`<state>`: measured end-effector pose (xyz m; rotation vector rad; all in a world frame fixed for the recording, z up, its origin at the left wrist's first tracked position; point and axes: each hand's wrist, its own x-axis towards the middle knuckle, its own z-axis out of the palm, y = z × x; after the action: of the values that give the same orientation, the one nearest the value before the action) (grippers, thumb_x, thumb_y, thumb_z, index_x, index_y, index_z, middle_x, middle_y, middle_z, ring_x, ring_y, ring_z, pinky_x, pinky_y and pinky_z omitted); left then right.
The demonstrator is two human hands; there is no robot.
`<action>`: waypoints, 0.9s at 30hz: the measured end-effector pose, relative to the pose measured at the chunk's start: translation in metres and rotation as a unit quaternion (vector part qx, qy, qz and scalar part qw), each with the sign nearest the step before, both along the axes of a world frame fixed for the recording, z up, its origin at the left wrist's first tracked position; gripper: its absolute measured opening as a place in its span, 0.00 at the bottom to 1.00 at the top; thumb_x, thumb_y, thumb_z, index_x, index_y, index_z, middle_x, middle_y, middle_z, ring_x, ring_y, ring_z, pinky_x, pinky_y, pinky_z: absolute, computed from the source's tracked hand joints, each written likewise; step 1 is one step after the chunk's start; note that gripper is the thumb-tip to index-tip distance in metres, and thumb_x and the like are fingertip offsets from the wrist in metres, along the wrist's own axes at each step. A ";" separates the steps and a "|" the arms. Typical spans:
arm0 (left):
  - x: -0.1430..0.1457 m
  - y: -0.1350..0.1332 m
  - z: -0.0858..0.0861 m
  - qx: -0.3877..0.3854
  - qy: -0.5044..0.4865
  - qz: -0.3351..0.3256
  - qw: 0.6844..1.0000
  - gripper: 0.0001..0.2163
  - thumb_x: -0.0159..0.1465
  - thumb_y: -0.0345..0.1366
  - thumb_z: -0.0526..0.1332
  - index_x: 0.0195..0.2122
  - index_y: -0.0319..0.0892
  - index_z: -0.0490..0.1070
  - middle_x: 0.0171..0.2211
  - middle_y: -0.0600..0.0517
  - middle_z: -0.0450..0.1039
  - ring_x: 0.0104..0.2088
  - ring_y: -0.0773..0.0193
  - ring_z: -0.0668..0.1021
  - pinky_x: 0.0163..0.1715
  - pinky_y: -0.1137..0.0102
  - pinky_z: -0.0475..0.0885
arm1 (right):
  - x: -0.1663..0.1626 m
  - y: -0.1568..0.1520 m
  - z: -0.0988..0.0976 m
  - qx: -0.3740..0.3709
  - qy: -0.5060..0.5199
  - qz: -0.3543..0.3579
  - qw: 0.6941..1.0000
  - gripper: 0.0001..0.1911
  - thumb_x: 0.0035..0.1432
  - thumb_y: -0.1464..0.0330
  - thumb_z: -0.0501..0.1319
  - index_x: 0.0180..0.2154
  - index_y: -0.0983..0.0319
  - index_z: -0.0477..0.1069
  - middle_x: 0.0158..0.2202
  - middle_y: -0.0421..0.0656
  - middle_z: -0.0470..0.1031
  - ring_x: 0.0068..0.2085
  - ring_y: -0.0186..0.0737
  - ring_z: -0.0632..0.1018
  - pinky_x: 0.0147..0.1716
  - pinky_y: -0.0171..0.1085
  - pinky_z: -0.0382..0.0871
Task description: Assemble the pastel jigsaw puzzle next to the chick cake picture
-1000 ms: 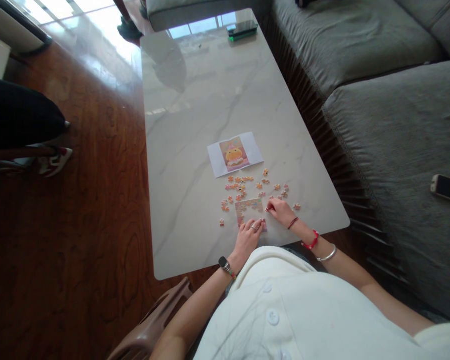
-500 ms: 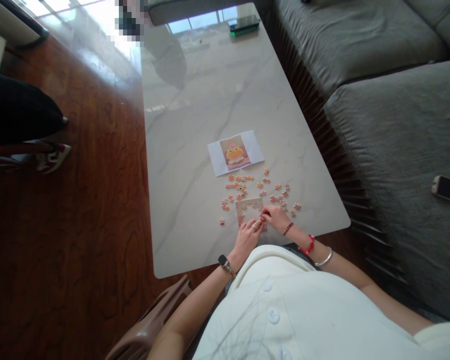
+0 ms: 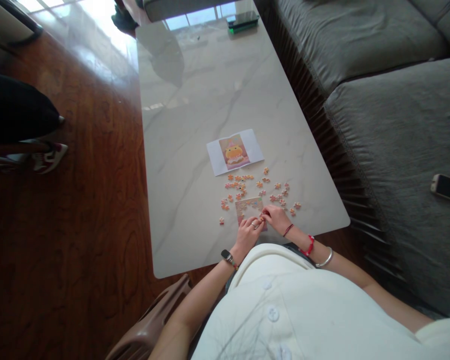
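A small square jigsaw puzzle (image 3: 248,203) lies near the front edge of the table, its border filled with pieces and its middle partly pale. My left hand (image 3: 248,233) rests across its lower edge, fingers stretched out and lying on it. At its right side my right hand (image 3: 276,216) is pinched at the fingertips on a small puzzle piece, which the fingers mostly hide. Both hands' fingertips nearly meet there. Loose orange and pink puzzle pieces (image 3: 241,187) lie above the puzzle, with more pieces (image 3: 282,199) on the right.
Beyond the pieces lies a paper (image 3: 215,159) printed with a yellow cartoon figure. A dark device with a green edge (image 3: 242,22) is at the table's (image 3: 187,210) far end. A grey sofa (image 3: 397,130) with a phone (image 3: 449,188) runs along the right. A brown stool (image 3: 153,320) stands lower left.
The view has shifted slightly. My left wrist has turned a little and moved slightly right; both hands stay at the puzzle's lower right corner.
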<state>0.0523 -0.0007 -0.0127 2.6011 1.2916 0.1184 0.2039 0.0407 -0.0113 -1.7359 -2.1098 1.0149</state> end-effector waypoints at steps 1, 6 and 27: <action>0.000 0.000 -0.001 0.001 -0.004 0.001 1.000 0.10 0.61 0.34 0.51 0.43 0.46 0.65 0.42 0.51 0.69 0.46 0.65 0.66 0.41 0.68 0.61 | 0.000 0.000 0.000 0.003 -0.001 0.000 1.000 0.03 0.50 0.72 0.57 0.26 0.64 0.67 0.26 0.42 0.69 0.29 0.33 0.69 0.31 0.32 0.61; 0.000 -0.002 -0.003 0.003 -0.007 0.004 1.000 0.11 0.61 0.34 0.50 0.43 0.46 0.65 0.41 0.50 0.69 0.45 0.64 0.66 0.41 0.67 0.61 | -0.002 -0.001 -0.003 0.006 0.000 -0.005 1.000 0.04 0.50 0.73 0.56 0.25 0.64 0.67 0.27 0.42 0.69 0.30 0.33 0.69 0.31 0.32 0.61; 0.002 -0.004 -0.004 -0.004 -0.033 0.015 0.999 0.13 0.61 0.38 0.50 0.46 0.44 0.63 0.40 0.49 0.68 0.44 0.64 0.67 0.41 0.68 0.61 | 0.014 0.007 -0.001 0.028 0.038 0.007 0.999 0.05 0.52 0.74 0.54 0.25 0.63 0.63 0.27 0.41 0.67 0.31 0.33 0.68 0.33 0.33 0.61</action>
<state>0.0544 -0.0045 -0.0171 2.5498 1.3045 0.2034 0.2180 0.0480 -0.0119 -1.6325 -2.0870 1.0004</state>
